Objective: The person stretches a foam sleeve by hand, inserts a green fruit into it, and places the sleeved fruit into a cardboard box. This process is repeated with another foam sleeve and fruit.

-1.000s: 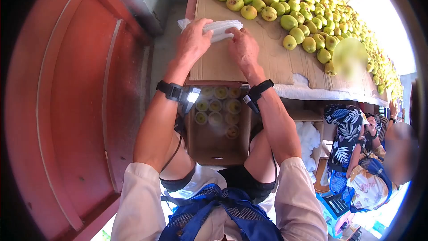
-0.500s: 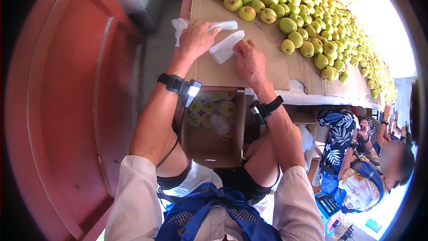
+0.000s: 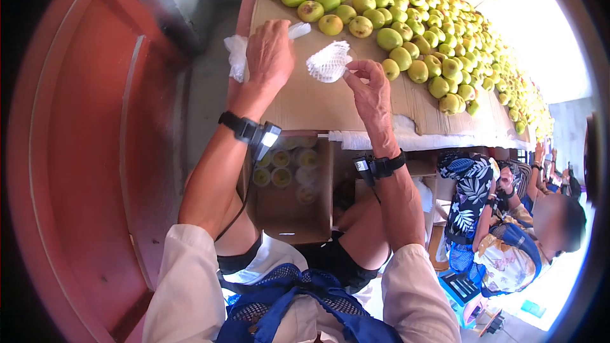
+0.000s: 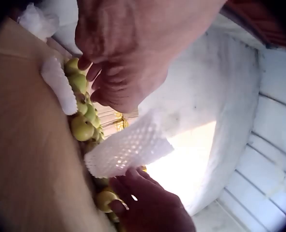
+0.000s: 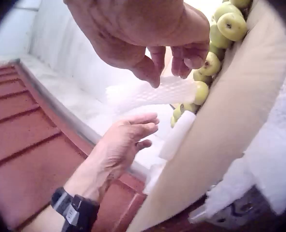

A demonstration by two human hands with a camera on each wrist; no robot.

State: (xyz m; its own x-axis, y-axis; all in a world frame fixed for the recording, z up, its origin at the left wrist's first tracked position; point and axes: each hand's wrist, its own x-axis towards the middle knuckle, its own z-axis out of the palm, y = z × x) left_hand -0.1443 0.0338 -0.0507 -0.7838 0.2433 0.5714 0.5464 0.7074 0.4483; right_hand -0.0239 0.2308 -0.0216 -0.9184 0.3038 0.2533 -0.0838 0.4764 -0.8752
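Note:
My right hand (image 3: 372, 92) pinches one end of a white foam fruit net (image 3: 328, 62) between thumb and fingers, above the cardboard-covered table (image 3: 324, 105). The net spreads out to the left of the fingertips, and its mesh shows in the left wrist view (image 4: 128, 147). My left hand (image 3: 271, 54) is to the left of it, holding nothing; its fingers look loosely extended in the right wrist view. A second, flattened foam net (image 3: 298, 30) lies on the cardboard just beyond the left hand. White crumpled plastic (image 3: 236, 54) sits at the table's left edge, partly behind that hand.
Many green apples (image 3: 400, 58) cover the far and right parts of the table. Below its front edge, between my knees, stands a cardboard box (image 3: 289, 209) holding several wrapped apples (image 3: 280, 176). A red door (image 3: 82, 152) is on the left; another person (image 3: 508, 254) sits at right.
The right hand has drawn one foam net away from the other and moved it right, raising it. The left hand has let go of the nets and sits farther left of the held one.

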